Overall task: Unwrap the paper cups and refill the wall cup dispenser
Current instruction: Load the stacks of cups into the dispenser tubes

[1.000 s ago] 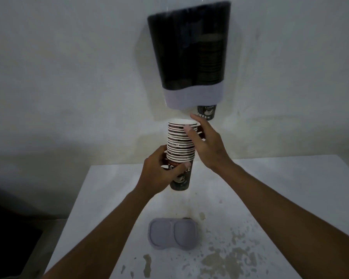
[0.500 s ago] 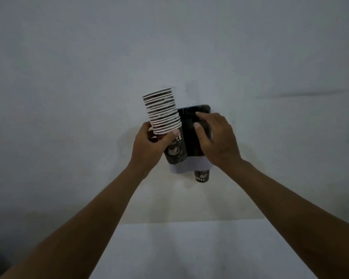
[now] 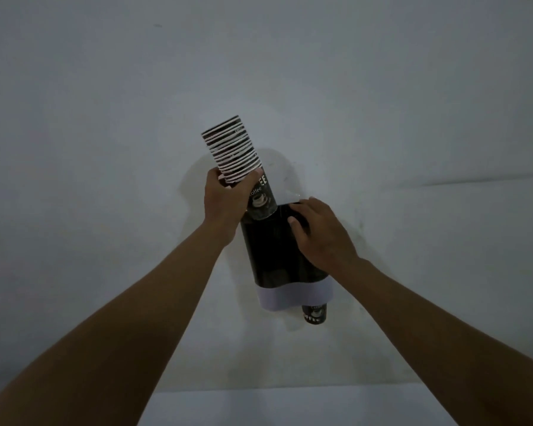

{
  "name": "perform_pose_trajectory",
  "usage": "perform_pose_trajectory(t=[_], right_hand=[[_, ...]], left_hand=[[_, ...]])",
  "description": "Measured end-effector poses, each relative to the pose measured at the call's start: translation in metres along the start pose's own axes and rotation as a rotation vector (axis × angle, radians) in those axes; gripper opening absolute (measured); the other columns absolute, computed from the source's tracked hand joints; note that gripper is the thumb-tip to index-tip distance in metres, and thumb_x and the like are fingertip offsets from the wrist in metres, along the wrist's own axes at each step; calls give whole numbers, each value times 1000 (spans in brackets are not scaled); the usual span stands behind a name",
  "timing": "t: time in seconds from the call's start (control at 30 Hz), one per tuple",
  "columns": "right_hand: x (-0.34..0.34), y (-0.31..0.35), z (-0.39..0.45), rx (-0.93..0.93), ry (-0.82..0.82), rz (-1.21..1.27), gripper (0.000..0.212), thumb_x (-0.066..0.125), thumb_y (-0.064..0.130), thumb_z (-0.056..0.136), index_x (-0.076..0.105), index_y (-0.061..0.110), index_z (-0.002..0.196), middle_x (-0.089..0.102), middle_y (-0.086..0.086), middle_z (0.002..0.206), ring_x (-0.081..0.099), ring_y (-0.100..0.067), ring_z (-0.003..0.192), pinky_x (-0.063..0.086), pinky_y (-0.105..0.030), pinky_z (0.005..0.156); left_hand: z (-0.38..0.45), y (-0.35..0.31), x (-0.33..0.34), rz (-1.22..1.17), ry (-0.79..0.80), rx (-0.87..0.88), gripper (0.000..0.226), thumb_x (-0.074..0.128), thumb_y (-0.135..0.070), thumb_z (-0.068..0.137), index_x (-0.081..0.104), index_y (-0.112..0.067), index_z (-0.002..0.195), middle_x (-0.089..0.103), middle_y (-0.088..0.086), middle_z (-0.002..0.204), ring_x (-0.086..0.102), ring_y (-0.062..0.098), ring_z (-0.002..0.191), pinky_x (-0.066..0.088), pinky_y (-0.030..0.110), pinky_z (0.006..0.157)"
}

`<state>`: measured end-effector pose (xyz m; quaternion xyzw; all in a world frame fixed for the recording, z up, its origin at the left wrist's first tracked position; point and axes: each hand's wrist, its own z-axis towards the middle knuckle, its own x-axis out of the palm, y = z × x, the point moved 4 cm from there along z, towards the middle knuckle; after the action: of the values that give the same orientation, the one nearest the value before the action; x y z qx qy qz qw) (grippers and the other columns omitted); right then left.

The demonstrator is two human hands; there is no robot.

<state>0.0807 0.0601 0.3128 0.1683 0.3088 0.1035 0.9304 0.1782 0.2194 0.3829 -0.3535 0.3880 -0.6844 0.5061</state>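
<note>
Head cam looks up at a pale wall w/ the wall cup dispenser (image 3: 277, 250) near frame centre: dark translucent body, pale lavender base band at its 6 o'clock end, and one coffee cup (image 3: 314, 314) poking out below that base at approx 5 o'clock, "OFFEE" lettering readable. Left hand (image 3: 225, 201) grips the stack of paper cups (image 3: 237, 158) at the point where the nested white rims meet the bottom cup's printed wall; thumb and fingers curl round it, thumb across the front. Stack is tilted, rims leaning toward 11 o'clock, bottom cup w/ "Coffee" print and cup logo pointing to 5 o'clock, its base just at the dispenser's top-left opening; can't tell if it's actually inside yet. Right hand (image 3: 317, 232) rests on the dispenser's upper right, at 3 o'clock from the stack's base, fingers lightly bent over the top edge, thumb on the dark front; whether it truly clamps the rim can't be told. A clear plastic edge (image 3: 290, 196) glints just above the right hand's fingertips. Both forearms come up from the 7 and 5 o'clock corners. White table edge (image 3: 290, 407) sits along 6 o'clock.
</note>
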Motion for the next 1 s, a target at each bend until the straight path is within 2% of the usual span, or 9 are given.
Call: perform_pose_trajectory(t=[0.1,0.2,0.37,0.53,0.7,0.77,0.83,0.93,1.0], right_hand=[[7,-9,-4,-15,-72,14,32,54,22,99,62,9,128,58,-9,137,43,-26,138,38,-45,114],[15,-11,-6,-36,-136,16,32,53,23,100,62,10,127,56,-8,140,39,-26,141,39,-45,114],[23,-8,-11,4,-220,40,32,50,24,101,61,12,129,44,-10,153,29,-25,148,34,-34,113],[25,-5,-13,29,-220,36,35,48,25,102,59,14,133,35,-9,159,21,-25,151,26,-28,112],[23,-7,-12,28,-197,34,33,50,25,102,60,15,131,38,-7,157,22,-24,150,24,-25,111],[22,-9,-12,31,-197,41,32,50,24,102,60,15,131,40,-7,156,23,-23,150,24,-24,111],[22,-9,-11,36,-193,51,32,50,24,101,61,14,131,41,-7,155,24,-23,150,24,-24,110],[23,-8,-11,37,-203,57,32,50,23,101,61,14,130,42,-6,154,24,-23,150,25,-23,110],[23,-8,-12,31,-207,59,31,50,23,101,61,14,129,43,-7,153,25,-23,149,27,-24,109]], left_hand=[[8,11,4,110,-1,31,72,86,-34,68,48,-17,127,65,-2,112,67,14,97,60,39,84],[9,26,12,198,67,20,75,87,-34,66,47,-17,128,63,-4,111,66,14,98,59,40,87],[4,39,19,393,155,143,84,87,-42,68,43,-20,135,59,-5,119,62,16,105,53,32,90],[3,33,16,572,140,227,72,81,-59,67,56,-19,120,63,-9,106,61,12,93,49,26,77],[-3,51,11,460,13,158,54,80,-57,69,63,-24,110,68,-9,101,67,13,93,48,20,71],[-6,55,11,440,-24,177,68,82,-53,68,57,-22,123,67,-7,109,66,14,98,49,22,77],[-6,57,13,459,-6,242,86,84,-49,68,43,-21,139,63,-5,125,62,14,107,50,28,89],[-3,62,14,473,19,265,94,81,-50,68,36,-22,146,55,-2,139,55,18,124,47,37,103],[-3,66,15,510,6,230,96,77,-57,68,34,-24,147,54,0,139,52,20,126,45,40,105]])
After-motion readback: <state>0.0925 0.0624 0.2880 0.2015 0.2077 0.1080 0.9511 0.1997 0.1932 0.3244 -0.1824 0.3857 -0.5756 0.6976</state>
